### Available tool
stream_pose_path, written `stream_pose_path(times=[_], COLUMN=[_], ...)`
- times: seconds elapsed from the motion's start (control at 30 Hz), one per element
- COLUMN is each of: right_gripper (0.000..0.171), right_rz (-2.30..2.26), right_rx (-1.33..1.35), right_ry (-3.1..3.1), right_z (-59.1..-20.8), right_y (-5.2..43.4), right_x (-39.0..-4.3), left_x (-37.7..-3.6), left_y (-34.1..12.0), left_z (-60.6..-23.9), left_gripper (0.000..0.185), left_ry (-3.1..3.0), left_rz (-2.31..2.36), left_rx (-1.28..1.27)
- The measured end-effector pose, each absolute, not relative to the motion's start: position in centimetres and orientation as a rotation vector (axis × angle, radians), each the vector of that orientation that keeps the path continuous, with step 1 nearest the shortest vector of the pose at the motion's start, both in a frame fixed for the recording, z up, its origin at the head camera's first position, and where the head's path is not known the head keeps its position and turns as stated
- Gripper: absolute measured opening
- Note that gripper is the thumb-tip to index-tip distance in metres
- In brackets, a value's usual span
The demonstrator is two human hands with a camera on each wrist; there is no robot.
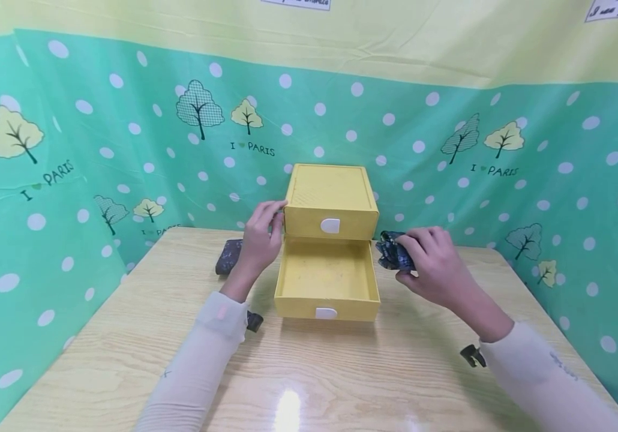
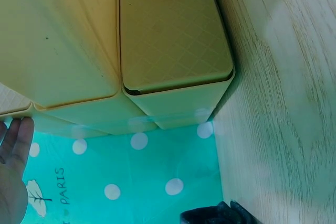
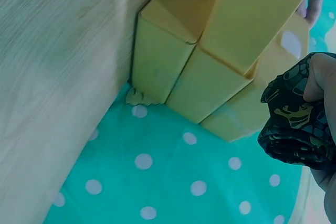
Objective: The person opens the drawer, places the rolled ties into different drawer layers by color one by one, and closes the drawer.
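A yellow drawer cabinet (image 1: 333, 186) stands against the cloth backdrop. Its middle drawer (image 1: 327, 270) is pulled out, with nothing visible inside, while the drawers above and below it are closed. With fairly straight fingers, my left hand (image 1: 261, 240) touches the cabinet's upper left edge. To the right of the open drawer, my right hand (image 1: 441, 267) grips a dark patterned folded cloth (image 1: 394, 251) between thumb and fingers. The right wrist view shows this cloth (image 3: 291, 114) rolled, with yellowish markings. A second dark folded cloth (image 1: 228, 257) lies left of the cabinet, partly behind my left hand.
The wooden table (image 1: 336, 378) carries the cabinet. A green dotted backdrop (image 1: 341, 114) hangs close behind and along both sides. White tabs (image 1: 330, 225) sit on the drawer fronts. Black wrist-worn pieces (image 1: 472, 355) stick out at both cuffs.
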State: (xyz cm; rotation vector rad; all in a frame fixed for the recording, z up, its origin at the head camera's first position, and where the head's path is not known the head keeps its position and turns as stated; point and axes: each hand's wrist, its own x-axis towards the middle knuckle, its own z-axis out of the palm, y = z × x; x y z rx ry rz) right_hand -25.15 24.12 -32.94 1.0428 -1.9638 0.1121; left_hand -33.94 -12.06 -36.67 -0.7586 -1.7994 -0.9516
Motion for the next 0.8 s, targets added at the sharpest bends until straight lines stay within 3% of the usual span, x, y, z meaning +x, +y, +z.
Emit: stream_pose_path(times=[0.8], right_gripper=[0.063], right_rz=[0.048], right_rx=[1.251], right_ry=[-1.939], right_z=[-33.0], right_y=[18.4], right_x=[-24.6], left_x=[-33.9], left_y=[-12.1], left_z=[-36.6], left_gripper=[0.026], left_ry=[-1.795], left_rz=[-0.939], left_rx=[-0.753])
